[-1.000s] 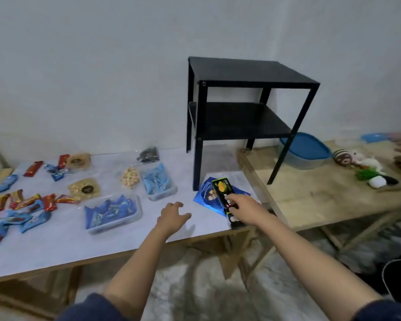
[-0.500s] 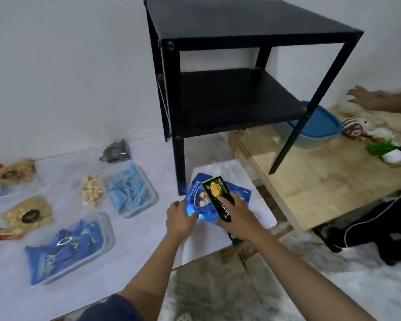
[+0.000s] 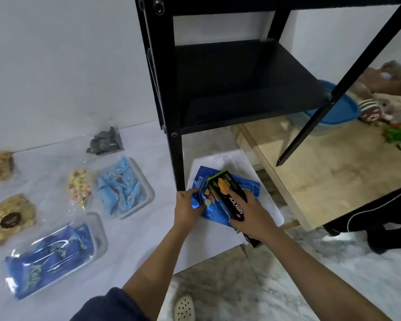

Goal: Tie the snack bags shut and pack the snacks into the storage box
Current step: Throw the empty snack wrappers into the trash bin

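A blue snack bag (image 3: 214, 212) lies at the right end of the white table (image 3: 130, 246), under a black and green snack pack (image 3: 227, 193). My left hand (image 3: 186, 210) grips the blue bag's left edge. My right hand (image 3: 252, 217) holds the black pack from the near side, fingers on its top. To the left stand two clear storage boxes: one (image 3: 134, 206) with light blue packets, one (image 3: 97, 230) with dark blue packets.
A black two-level shelf (image 3: 239, 82) stands over the table's right end, one leg next to my left hand. Clear bags of cookies (image 3: 11, 216), pastel sweets (image 3: 79, 187) and dark biscuits (image 3: 105, 141) lie left. Another person's hand (image 3: 384, 81) reaches over the wooden table (image 3: 329, 179) by a blue-lidded tub (image 3: 333, 110).
The view has come closer to the table's right end. My left hand went from the bare tabletop to the blue bag's edge and now grips it. My right hand stays on the black pack.
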Demonstrator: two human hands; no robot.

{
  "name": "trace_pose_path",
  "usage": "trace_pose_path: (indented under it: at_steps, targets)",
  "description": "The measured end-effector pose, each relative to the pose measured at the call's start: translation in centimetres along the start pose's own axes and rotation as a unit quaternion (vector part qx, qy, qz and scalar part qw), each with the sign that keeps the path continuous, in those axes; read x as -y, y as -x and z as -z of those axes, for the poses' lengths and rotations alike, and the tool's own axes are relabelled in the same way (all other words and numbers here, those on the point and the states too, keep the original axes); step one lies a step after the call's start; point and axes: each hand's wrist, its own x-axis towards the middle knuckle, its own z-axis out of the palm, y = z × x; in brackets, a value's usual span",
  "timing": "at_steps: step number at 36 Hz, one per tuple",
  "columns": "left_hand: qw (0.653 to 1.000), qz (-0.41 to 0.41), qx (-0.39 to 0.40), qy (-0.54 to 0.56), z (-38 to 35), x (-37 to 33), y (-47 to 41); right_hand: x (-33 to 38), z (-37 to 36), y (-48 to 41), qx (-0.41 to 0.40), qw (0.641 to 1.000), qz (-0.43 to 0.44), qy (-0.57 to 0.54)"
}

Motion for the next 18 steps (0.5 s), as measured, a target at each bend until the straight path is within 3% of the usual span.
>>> trace_pose_path:
  at_steps: [10,18]
  targets:
    - [0.998,0.02,-0.001,0.053,0.1,-1.4,1.1,-0.8,1.7,0.4,0.041,0.997,0.026,-0.051]
    - [0.99,-0.03,-0.119,0.072,-1.4,-3.7,7.7,-2.3,6.0,3.2,0.053,0.989,0.114,-0.081]
